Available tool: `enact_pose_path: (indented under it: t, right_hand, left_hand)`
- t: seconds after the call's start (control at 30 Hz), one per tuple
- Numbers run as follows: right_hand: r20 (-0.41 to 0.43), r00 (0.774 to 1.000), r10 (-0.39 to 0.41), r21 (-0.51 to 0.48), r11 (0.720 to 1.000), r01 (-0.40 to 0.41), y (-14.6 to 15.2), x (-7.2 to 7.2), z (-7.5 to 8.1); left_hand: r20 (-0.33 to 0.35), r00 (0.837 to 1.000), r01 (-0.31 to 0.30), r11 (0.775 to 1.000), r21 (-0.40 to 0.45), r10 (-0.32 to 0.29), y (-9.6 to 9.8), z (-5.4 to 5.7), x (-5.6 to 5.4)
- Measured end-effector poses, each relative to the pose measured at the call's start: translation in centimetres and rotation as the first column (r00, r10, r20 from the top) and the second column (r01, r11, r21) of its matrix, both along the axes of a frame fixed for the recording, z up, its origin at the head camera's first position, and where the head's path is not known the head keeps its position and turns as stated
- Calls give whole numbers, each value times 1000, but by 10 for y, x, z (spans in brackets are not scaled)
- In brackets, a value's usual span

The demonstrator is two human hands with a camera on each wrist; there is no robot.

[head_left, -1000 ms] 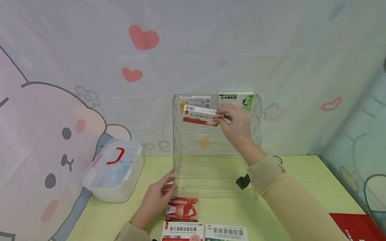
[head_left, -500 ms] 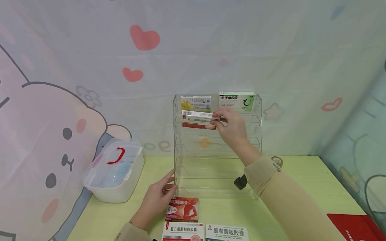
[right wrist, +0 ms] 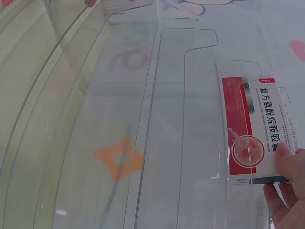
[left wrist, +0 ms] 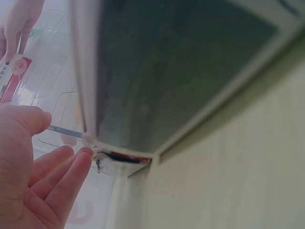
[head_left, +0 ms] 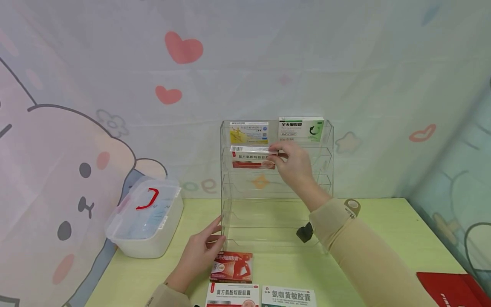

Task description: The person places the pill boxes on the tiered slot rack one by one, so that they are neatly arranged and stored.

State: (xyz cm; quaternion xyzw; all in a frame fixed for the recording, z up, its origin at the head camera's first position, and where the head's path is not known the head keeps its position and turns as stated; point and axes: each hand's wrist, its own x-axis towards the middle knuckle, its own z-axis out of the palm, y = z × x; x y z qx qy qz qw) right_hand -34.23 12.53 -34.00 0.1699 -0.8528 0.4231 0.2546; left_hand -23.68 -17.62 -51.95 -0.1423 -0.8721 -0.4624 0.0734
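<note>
A clear tiered display rack (head_left: 268, 213) stands on the table against the backdrop. My right hand (head_left: 293, 164) pinches the right end of a white-and-red medicine box (head_left: 251, 160). In the right wrist view the box (right wrist: 252, 129) sits partly behind a clear tier lip, with thumb and fingers at its end. My left hand (head_left: 199, 251) holds the rack's lower left side edge between thumb and fingers; the left wrist view shows this hand (left wrist: 43, 167) by the clear panel. On the top tier are a yellow-and-white box (head_left: 249, 133) and a green-and-white box (head_left: 301, 129).
In front of the rack lie a red medicine box (head_left: 232, 267), a white-and-red box (head_left: 232, 294) and a white-and-green box (head_left: 288, 296). At left is a lidded white bin (head_left: 143, 221) with a red handle. A tape roll (head_left: 352, 206) and a red item (head_left: 449, 288) lie at right.
My right hand has lowered the white-and-red box from in front of the top tier to the left of the second tier and levelled it. The left hand stays at the rack's side.
</note>
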Motion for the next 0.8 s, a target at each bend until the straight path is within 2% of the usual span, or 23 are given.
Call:
enact_pose_path:
  t: [0.4,0.8]
  right_hand:
    - [35,999,24,-43,999,-22,-2,0,-2]
    - [30,999,18,-68,998,-15,-1,2,-6]
  left_hand:
    - [-3,1000,-7,1000,-4,7,0,0,0]
    - [-3,1000,-2,1000,-3,2,0,-1,0]
